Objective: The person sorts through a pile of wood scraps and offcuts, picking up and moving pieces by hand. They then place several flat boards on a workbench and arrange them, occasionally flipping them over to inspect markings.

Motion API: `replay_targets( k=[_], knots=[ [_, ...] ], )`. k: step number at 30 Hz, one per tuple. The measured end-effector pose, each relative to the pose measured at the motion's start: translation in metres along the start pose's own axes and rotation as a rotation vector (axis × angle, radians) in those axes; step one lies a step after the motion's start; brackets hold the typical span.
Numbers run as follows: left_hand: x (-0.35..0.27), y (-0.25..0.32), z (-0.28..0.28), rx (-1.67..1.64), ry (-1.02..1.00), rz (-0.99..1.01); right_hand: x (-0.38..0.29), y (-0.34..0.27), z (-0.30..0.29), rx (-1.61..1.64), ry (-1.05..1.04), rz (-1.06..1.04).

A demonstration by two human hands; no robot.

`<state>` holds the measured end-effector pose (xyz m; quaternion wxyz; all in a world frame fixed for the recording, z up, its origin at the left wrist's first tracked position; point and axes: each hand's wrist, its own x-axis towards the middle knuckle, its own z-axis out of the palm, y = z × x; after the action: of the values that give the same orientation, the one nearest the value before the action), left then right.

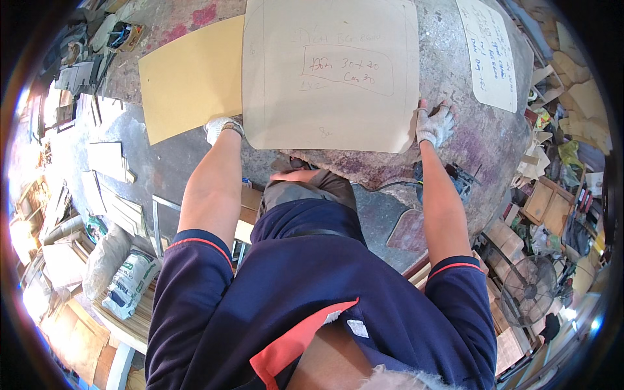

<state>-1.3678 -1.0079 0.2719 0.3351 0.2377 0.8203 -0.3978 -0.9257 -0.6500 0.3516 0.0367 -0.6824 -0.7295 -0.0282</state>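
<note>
Before me lies a large pale board (pixel 331 112) with rounded near corners, handwriting and pencil lines on its face. A yellow sheet (pixel 195 78) lies to its left, meeting or passing under its left edge. My left hand (pixel 223 128), in a white knit glove, is at the board's near left edge, beside the yellow sheet's near edge. Its fingers are largely hidden, so its grip cannot be made out. My right hand (pixel 436 123), in a similar glove with bare fingertips, rests by the board's right edge, fingers apart.
The stained worktable (pixel 438 58) carries another written-on pale board (pixel 490 53) at right. A blue corded power tool (pixel 456 183) sits near my right forearm. A fan (pixel 529 291) stands lower right among wood scraps. White sacks (pixel 131 282) lie on stacked boards at left.
</note>
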Motion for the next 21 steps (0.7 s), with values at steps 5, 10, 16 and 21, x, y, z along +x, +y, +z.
replay_targets(
  k=[5, 10, 16, 21],
  knots=[
    [0.014, 0.000, 0.009, 0.043, -0.012, 0.007, 0.000, 0.000, 0.000, 0.017, 0.002, 0.006],
    [0.015, 0.003, 0.010, -0.419, -0.023, -0.175, 0.001, 0.001, 0.002, 0.014, 0.017, -0.006],
    [0.002, 0.012, 0.008, -1.671, 0.056, -0.723, 0.001, 0.002, 0.003, -0.025, 0.001, 0.001],
    [0.021, 0.012, 0.024, -1.849, 0.081, -0.708, 0.001, 0.002, 0.002, 0.002, 0.005, -0.003]
  ],
)
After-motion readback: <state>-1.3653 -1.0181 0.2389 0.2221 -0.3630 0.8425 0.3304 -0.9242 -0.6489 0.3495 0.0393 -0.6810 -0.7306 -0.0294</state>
